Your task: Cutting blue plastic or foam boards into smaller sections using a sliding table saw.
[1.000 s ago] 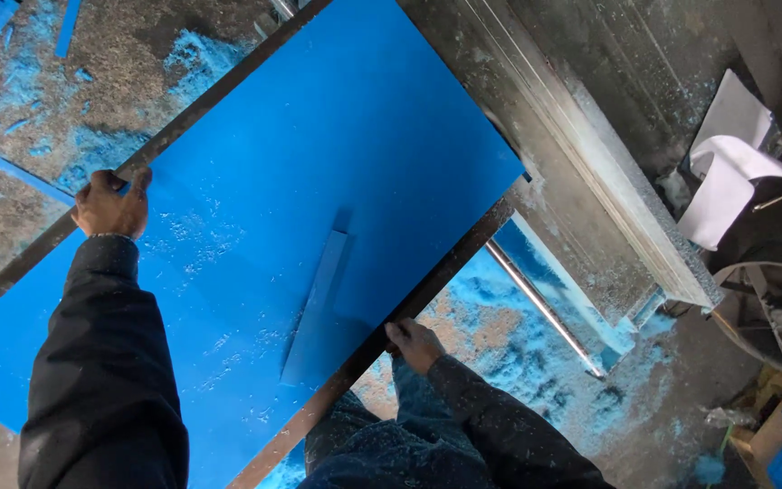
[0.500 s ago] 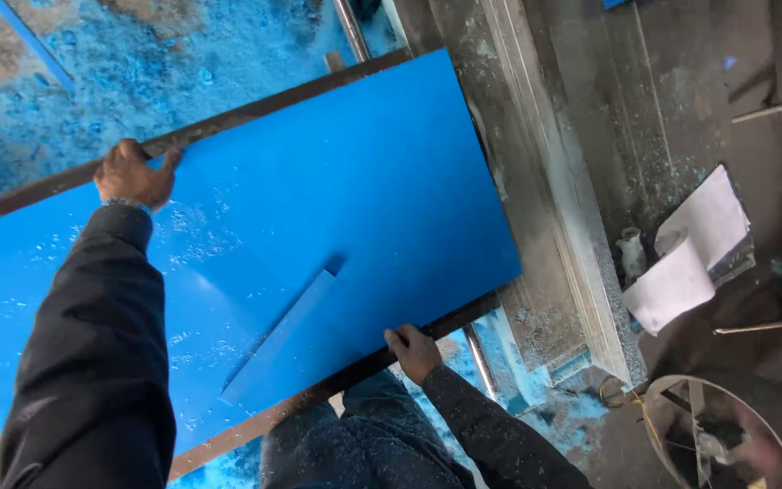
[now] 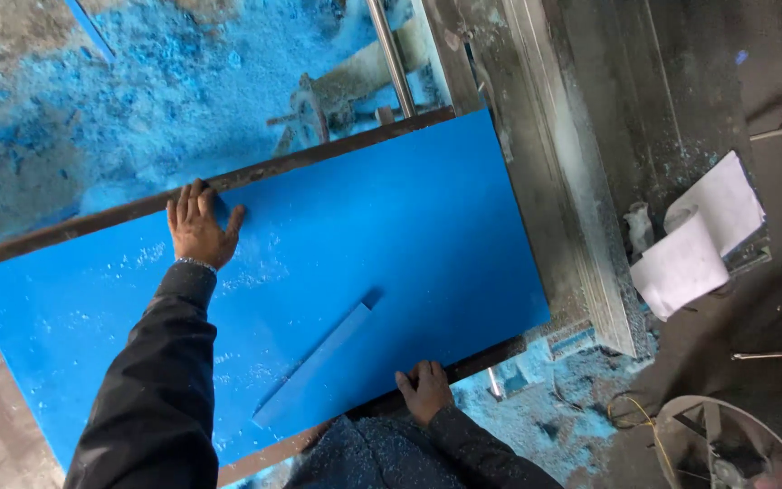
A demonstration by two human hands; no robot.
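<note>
A large bright blue sheet (image 3: 391, 235) lies flat across a dark frame, dusted with pale blue shavings. My left hand (image 3: 198, 226) rests palm down with fingers spread on the sheet's far edge. My right hand (image 3: 424, 389) grips the sheet's near edge, fingers curled over it. A narrow blue strip (image 3: 314, 364) lies loose on the sheet between my arms, slanting toward my right hand. Both sleeves are dark.
A grey metal rail (image 3: 558, 181) runs along the sheet's right end. Blue shavings (image 3: 138, 100) cover the surface beyond the sheet. White curled papers (image 3: 694, 240) lie on the dark floor at right. A round wire fan guard (image 3: 726, 444) sits at bottom right.
The sheet has swung clockwise in view, toward level. My left hand let go of the far edge and now lies flat on top. My right hand stays on the near edge.
</note>
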